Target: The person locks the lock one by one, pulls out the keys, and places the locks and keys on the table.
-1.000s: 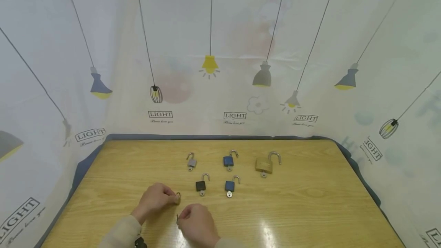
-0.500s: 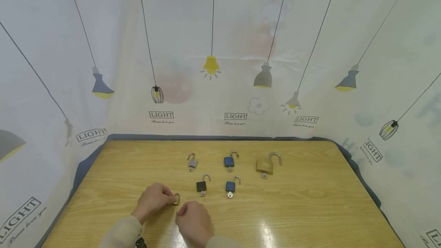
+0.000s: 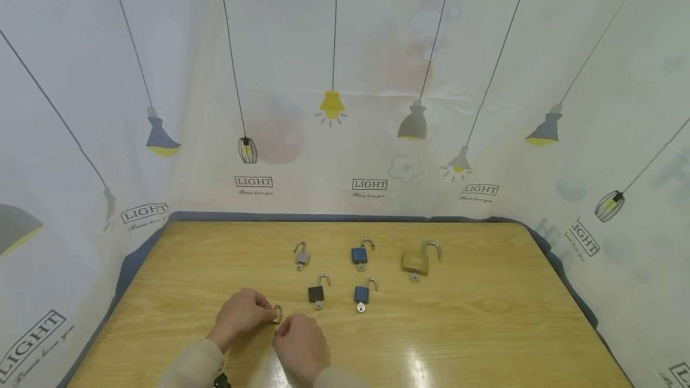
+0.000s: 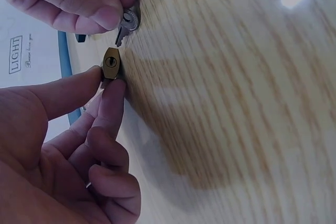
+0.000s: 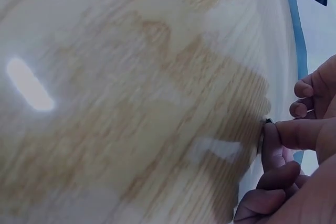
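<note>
My left hand (image 3: 242, 316) pinches a small brass padlock (image 4: 111, 62) between thumb and fingertips, low over the wooden table. The lock's keyhole end faces the right hand, and its shackle pokes up in the head view. With thumb and bent fingers, my right hand (image 3: 302, 346) grips a small silver key (image 4: 127, 22). In the left wrist view the key's toothed blade points at the padlock, a small gap short of the keyhole. Fingers hide most of the key in the right wrist view.
Farther back on the table (image 3: 485, 328) lie several padlocks with raised shackles and keys in them: grey (image 3: 302, 257), black (image 3: 315, 294), blue (image 3: 359, 255), another blue (image 3: 362, 295) and large brass (image 3: 415, 262). A lamp-printed cloth (image 3: 302, 76) walls the table's back and sides.
The right hand has shifted slightly left and up toward the padlock, still holding the key. The left hand stays nearly in place with the padlock. The head view has tilted slightly.
</note>
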A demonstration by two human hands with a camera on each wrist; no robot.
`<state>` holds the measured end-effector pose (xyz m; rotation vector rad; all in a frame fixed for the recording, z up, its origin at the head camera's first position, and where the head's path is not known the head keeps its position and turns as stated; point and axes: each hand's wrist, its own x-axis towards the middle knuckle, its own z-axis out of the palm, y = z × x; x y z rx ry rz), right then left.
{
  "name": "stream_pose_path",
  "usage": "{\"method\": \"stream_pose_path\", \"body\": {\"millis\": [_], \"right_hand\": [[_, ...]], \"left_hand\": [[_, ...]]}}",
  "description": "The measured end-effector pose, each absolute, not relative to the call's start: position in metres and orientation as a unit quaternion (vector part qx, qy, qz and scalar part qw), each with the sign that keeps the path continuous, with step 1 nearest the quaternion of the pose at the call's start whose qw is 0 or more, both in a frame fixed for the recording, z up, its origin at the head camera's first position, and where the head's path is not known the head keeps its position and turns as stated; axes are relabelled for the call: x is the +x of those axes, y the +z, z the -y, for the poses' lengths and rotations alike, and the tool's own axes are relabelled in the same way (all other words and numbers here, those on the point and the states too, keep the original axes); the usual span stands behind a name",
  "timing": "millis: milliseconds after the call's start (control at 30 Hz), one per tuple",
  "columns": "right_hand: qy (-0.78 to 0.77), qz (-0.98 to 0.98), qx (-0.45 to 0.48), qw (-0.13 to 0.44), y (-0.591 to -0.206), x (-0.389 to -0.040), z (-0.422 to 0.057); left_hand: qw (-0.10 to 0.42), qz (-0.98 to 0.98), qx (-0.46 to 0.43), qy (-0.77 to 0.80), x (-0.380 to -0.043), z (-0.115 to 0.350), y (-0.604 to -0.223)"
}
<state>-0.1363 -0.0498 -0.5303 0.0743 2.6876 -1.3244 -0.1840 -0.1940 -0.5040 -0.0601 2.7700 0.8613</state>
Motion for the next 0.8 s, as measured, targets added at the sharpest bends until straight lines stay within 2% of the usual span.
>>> {"method": "stream_pose_path", "body": {"millis": [467,800], "right_hand": [[-0.440,-0.893,0.045,0.091,-0.5286,-0.1361,0.0527],[-0.427,-0.900,0.031,0.079,-0.5263,-0.1370,0.0506]], "left_hand": [[0.120,-0.948,-0.015,0.296,-0.1818,0.1951,-0.5005],[0.110,-0.951,-0.017,0.289,-0.1835,0.1982,-0.5014]]}}
